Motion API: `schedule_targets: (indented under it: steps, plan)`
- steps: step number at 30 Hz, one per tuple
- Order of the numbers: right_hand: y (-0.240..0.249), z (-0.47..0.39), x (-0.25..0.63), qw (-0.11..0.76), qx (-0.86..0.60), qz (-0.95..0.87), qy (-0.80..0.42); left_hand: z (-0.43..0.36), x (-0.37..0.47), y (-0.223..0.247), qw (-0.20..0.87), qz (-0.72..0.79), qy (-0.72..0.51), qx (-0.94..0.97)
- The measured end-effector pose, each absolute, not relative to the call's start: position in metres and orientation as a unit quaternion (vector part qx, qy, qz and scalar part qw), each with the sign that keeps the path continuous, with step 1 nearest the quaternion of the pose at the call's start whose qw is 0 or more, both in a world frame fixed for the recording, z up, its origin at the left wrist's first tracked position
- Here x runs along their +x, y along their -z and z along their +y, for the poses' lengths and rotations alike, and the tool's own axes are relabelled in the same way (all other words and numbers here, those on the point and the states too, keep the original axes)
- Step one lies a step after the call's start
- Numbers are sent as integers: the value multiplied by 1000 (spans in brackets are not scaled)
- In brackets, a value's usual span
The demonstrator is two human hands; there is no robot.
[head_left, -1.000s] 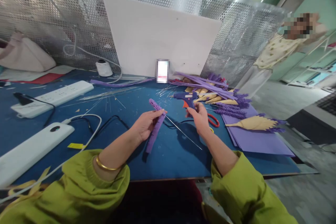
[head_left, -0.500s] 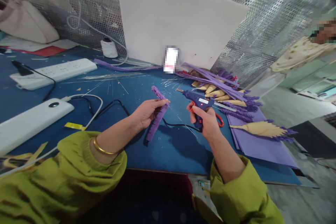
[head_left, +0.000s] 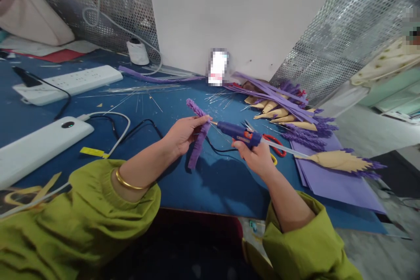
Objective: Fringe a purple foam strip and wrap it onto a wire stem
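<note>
Between the thumb and fingers of my left hand (head_left: 183, 134) is a purple paper flower (head_left: 194, 107), its fringed tip pointing up and away. A flat purple strip (head_left: 198, 146) hangs down from the same pinch. My right hand (head_left: 257, 155) is wrapped round the grip of a blue hot glue gun (head_left: 238, 132). The gun's metal nozzle is right at the flower, by my left fingertips. From its back end sticks a clear glue stick (head_left: 285, 148). Scissors with red handles (head_left: 274, 145) lie on the table behind the gun.
Wrapped purple flowers (head_left: 288, 118) and strips are heaped at the back right. Purple sheets (head_left: 341, 190) lie at the right with one wrapped flower (head_left: 341, 160) on top. A power strip (head_left: 75, 83), a white power bank (head_left: 46, 144) and cables are at left. A lit phone (head_left: 218, 68) leans on the white board.
My right hand has turned the glue gun and brought its nozzle leftward to the flower. The red-handled scissors show more fully. My left hand keeps its pinch.
</note>
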State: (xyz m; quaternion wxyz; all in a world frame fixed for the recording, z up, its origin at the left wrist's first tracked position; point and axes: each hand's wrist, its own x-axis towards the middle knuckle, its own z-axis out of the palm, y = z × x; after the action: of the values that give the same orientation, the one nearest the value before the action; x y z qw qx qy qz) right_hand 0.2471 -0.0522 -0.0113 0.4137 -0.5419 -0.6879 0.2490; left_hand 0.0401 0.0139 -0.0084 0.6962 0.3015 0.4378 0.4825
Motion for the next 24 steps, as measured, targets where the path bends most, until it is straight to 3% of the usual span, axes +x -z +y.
schedule_targets:
  steps: [7, 24]
  plan:
    - [17, -50, 248, 361, -524, -765, -99, 12, 40, 5, 686, 441, -490, 307]
    - [17, -51, 246, 344, -538, -765, -83, 13, 41, 6, 682, 443, -491, 312]
